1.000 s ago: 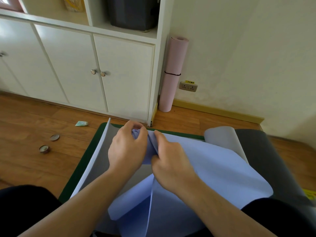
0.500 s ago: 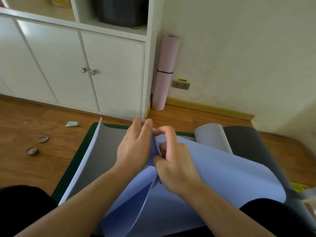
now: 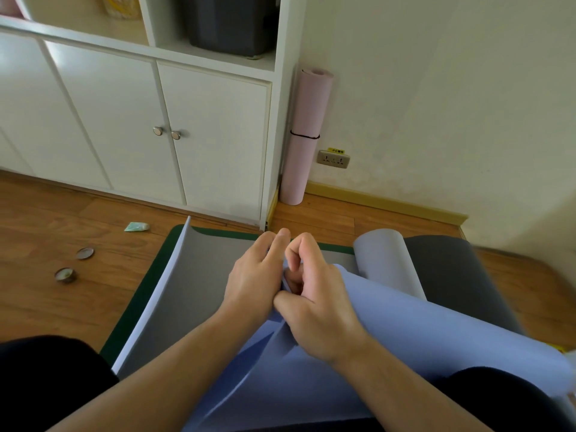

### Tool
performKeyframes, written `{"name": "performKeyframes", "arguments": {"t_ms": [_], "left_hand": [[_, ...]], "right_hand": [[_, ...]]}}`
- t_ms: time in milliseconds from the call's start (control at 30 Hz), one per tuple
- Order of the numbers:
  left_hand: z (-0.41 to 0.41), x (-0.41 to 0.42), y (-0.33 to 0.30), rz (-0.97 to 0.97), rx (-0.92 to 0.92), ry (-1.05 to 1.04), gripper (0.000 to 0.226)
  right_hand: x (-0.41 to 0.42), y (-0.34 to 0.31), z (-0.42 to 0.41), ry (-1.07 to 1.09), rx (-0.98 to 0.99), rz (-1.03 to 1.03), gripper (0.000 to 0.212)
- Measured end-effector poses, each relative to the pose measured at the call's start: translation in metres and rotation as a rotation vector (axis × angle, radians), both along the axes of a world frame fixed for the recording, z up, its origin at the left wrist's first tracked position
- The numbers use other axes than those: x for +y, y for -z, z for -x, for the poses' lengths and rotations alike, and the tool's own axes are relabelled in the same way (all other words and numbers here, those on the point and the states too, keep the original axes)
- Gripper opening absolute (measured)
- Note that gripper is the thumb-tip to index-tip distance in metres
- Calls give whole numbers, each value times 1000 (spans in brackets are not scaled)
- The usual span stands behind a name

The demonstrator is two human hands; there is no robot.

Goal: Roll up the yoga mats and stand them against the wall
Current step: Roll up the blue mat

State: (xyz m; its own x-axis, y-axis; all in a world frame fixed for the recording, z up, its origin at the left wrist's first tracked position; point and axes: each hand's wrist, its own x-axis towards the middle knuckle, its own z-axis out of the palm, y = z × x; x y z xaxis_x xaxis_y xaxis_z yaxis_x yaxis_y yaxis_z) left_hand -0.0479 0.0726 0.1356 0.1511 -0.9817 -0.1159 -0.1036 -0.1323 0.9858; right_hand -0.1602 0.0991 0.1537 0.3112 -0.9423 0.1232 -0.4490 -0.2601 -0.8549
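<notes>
At the centre of the frame both hands meet on a thin lavender-blue foam yoga mat with a grey underside (image 3: 420, 325), which spreads from the middle toward the lower right. The left hand (image 3: 252, 282) has its fingers (image 3: 274, 244) curled over the mat's bunched edge, gripping it. The right hand (image 3: 314, 304), touching the left, has its fingers curled narrow and pinches the same fold, thumb pressed against the left hand's side. The mat's left portion stands up on edge, showing its grey face, while a loose grey curl of it rises at right of centre. Under it lies a dark green floor mat (image 3: 149, 285), its corner showing on the wooden floor (image 3: 62, 307). A dark grey mat (image 3: 461, 275) slopes away at the right. In the upper middle a rolled pink yoga mat bound by a thin black band (image 3: 307, 135) stands upright in the corner between the white cupboard (image 3: 212, 135) and the cream wall (image 3: 436, 104), touching both.
</notes>
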Motion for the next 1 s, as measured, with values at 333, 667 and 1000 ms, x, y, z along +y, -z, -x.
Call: {"name": "performKeyframes", "arguments": {"t_ms": [333, 667, 1000], "left_hand": [[-6, -2, -2, -116, 162, 162, 16], [-13, -10, -16, -32, -211, 74, 13], [-9, -3, -21, -66, 5, -15, 34]], "right_hand": [[2, -11, -2, 18, -1, -43, 45], [10, -25, -3, 183, 450, 129, 43], [-3, -21, 3, -43, 367, 76, 29]]}}
